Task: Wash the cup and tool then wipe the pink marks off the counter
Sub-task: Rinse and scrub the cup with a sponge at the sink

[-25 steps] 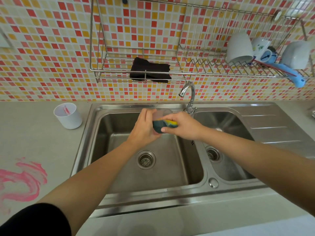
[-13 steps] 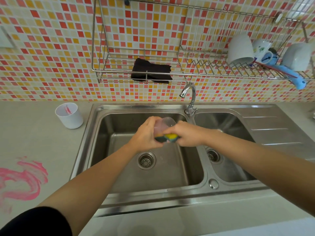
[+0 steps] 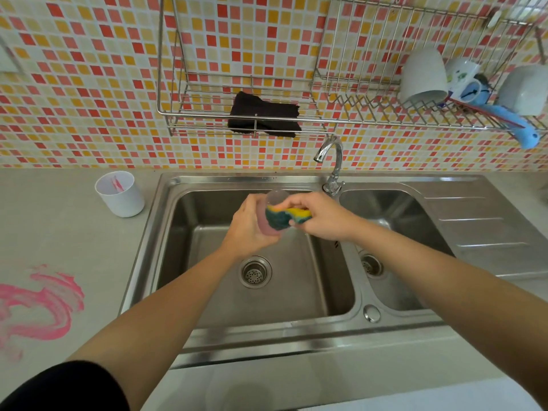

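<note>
Over the left sink basin (image 3: pixel 207 292), my left hand (image 3: pixel 247 229) grips a clear plastic cup (image 3: pixel 274 228) with a pinkish tint, tilted toward the right. My right hand (image 3: pixel 323 216) presses a yellow and green sponge (image 3: pixel 286 216) against the cup's side and mouth. A white cup (image 3: pixel 120 194) with a pink smear inside stands on the counter left of the sink. Pink marks (image 3: pixel 41 304) are smeared across the grey counter (image 3: pixel 59 241) at the far left.
A chrome tap (image 3: pixel 332 161) rises behind the basins; no water shows. The wall rack (image 3: pixel 341 120) holds a black cloth (image 3: pixel 264 115), several upturned mugs (image 3: pixel 424 77) and a blue tool (image 3: pixel 513 124). A smaller right basin (image 3: pixel 394 215) and draining board (image 3: pixel 486 223) lie to the right.
Both hands with the cup and sponge dipped lower into the basin, then rose back. The sponge has slid around the cup, now lying across its side near the rim.
</note>
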Tool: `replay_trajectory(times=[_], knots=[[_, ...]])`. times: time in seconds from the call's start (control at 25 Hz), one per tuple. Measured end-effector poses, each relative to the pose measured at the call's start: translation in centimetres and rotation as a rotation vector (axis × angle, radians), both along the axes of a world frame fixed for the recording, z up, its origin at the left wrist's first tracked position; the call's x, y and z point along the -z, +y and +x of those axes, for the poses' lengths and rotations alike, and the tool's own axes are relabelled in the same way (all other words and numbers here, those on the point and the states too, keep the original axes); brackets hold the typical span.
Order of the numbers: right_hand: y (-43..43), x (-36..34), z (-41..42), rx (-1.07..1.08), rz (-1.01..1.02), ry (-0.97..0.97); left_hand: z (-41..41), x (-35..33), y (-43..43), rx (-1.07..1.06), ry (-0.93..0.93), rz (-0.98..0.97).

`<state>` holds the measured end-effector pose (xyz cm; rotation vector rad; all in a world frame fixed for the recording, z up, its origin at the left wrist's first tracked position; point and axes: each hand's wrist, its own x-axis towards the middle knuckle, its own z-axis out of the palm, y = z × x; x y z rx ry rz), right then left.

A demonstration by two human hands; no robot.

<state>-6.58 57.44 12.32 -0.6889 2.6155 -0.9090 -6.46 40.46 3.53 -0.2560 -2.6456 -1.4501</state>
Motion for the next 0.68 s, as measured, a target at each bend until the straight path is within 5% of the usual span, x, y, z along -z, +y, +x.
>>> replay_trajectory(times=[0.08, 0.2, 0.48, 0.68], knots=[[0.6, 0.0, -0.4, -0.043, 0.079, 0.132, 0.1, 0.0, -0.2, -0.017, -0.057, 0.043], [1.2, 1.0, -0.7, 0.155, -0.136, 0.195, 0.2, -0.2, -0.2, -0.037, -0.131, 0.122], [0.7, 6.6, -1.6, 0.579, -0.422, -0.017, 0.4, 0.7, -0.9, -0.089, -0.200, 0.200], [0.1, 10.1, -1.5, 0.585, 0.044, -0.063, 0.4, 0.6, -1.6, -0.085, -0.211, 0.187]])
